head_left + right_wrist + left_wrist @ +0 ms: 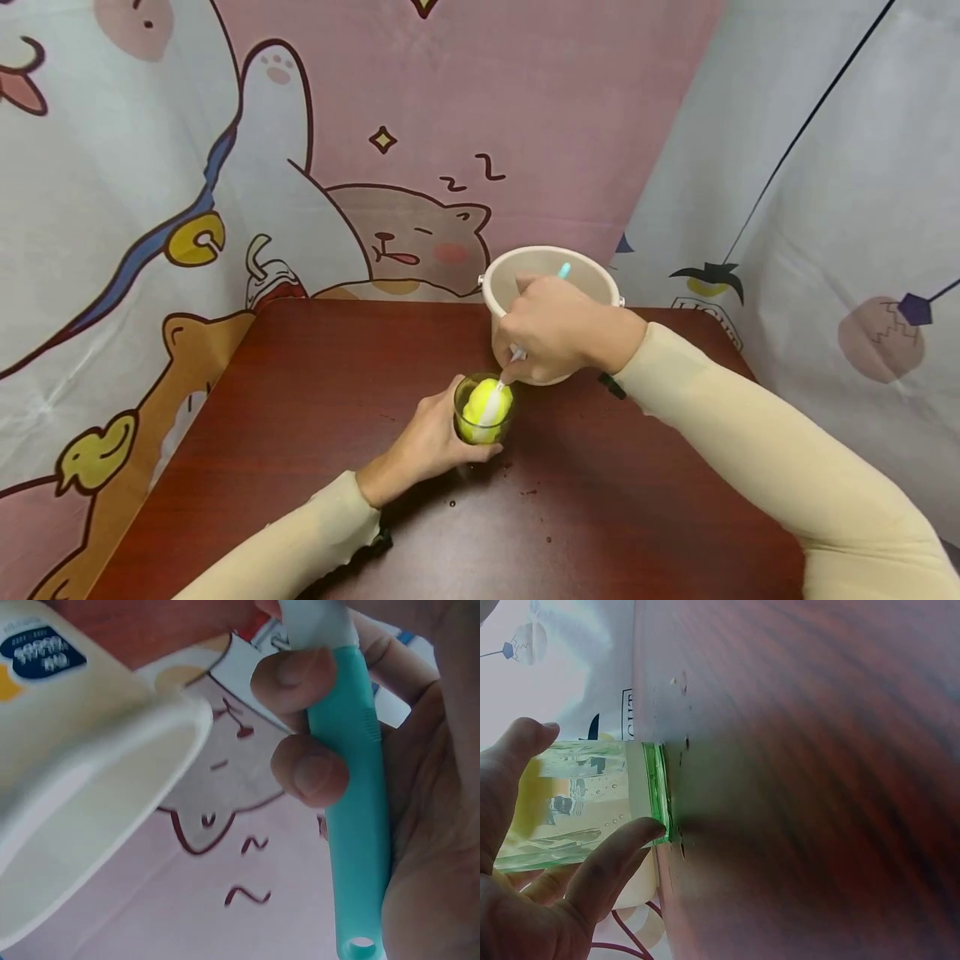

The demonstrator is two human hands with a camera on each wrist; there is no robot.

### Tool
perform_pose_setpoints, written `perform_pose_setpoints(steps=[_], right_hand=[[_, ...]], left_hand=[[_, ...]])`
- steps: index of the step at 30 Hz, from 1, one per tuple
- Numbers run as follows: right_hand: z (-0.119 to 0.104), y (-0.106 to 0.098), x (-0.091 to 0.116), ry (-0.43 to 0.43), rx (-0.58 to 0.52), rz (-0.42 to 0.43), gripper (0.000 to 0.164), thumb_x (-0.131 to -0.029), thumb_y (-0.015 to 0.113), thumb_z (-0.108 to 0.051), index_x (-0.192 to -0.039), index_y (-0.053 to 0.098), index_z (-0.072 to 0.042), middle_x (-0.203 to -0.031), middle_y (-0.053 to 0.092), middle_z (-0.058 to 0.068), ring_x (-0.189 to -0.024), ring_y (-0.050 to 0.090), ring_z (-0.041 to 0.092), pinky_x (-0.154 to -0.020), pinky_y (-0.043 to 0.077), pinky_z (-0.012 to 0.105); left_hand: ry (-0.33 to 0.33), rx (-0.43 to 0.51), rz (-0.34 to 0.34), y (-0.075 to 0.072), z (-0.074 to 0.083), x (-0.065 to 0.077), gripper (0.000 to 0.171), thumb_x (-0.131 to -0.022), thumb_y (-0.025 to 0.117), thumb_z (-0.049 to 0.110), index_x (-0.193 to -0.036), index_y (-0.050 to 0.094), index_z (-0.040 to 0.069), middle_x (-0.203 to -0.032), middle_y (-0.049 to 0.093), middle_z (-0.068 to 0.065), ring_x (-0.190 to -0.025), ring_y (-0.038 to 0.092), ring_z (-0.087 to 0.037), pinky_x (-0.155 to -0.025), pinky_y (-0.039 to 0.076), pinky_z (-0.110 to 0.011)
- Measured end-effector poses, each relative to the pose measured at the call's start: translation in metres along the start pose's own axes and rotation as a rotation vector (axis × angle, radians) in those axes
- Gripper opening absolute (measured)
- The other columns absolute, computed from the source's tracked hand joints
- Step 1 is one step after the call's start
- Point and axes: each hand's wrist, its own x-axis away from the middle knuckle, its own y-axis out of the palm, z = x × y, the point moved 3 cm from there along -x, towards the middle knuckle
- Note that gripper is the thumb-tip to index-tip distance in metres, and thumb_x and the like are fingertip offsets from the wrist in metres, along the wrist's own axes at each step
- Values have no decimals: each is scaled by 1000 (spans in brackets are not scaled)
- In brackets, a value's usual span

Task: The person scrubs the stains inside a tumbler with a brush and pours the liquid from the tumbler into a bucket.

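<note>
My left hand [431, 437] grips a clear drinking glass [592, 795] with a greenish base. In the left wrist view the thumb and fingers wrap its sides, and one fingertip lies by the base, close over the tabletop. A cup brush with a turquoise handle [352, 825] is held in my right hand [551, 325], fingers curled round the handle. Its yellow and white sponge head [487, 408] sits inside the glass, filling much of the mouth. Most of the handle is hidden behind the right hand in the head view.
A cream bucket [498, 292] stands at the back of the dark red-brown table [337, 358], just beyond the right hand. Small drops [452, 503] of liquid dot the tabletop near the glass. Behind hangs a cartoon-printed curtain [555, 125].
</note>
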Motion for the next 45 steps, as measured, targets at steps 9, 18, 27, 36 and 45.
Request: perform_pose_setpoints(steps=[9, 18, 27, 36, 45], right_hand=[[6, 1, 1, 10, -46, 29, 19, -92, 91, -62, -89, 86, -44, -74, 76, -28, -58, 63, 16, -89, 49, 43], [-29, 16, -20, -70, 95, -27, 24, -92, 91, -59, -86, 83, -38, -75, 79, -17, -68, 73, 12, -94, 51, 41], [-35, -6, 12, -39, 145, 88, 29, -86, 98, -53, -83, 78, -32, -72, 71, -10, -72, 68, 19, -72, 53, 37], [-29, -12, 37, 181, 95, 181, 45, -87, 100, -57, -74, 71, -24, -68, 64, -2, -56, 54, 19, -47, 48, 41], [-46, 13, 21, 107, 134, 156, 26, -88, 98, -44, -87, 78, -27, -69, 69, -7, -64, 68, 20, -48, 49, 39]], left_hand=[[16, -3, 18, -1, 0, -1, 83, -76, 110, 41, -137, 59, 18, -112, 79, 4, -98, 80, -13, -90, 68, -30], [-9, 20, -6, 0, -1, -1, 78, -78, 108, 42, -137, 61, 20, -110, 76, 9, -94, 76, -8, -84, 65, -26], [-5, 33, 6, 2, 3, 2, 78, -78, 108, 42, -136, 61, 20, -112, 77, 9, -97, 78, -9, -88, 66, -28], [-4, 32, 14, -1, 3, 1, 85, -75, 110, 40, -140, 59, 19, -114, 80, 4, -102, 80, -14, -94, 68, -32], [-15, 20, 8, -1, 3, 2, 79, -76, 109, 40, -135, 60, 19, -110, 77, 7, -97, 78, -11, -88, 66, -28]])
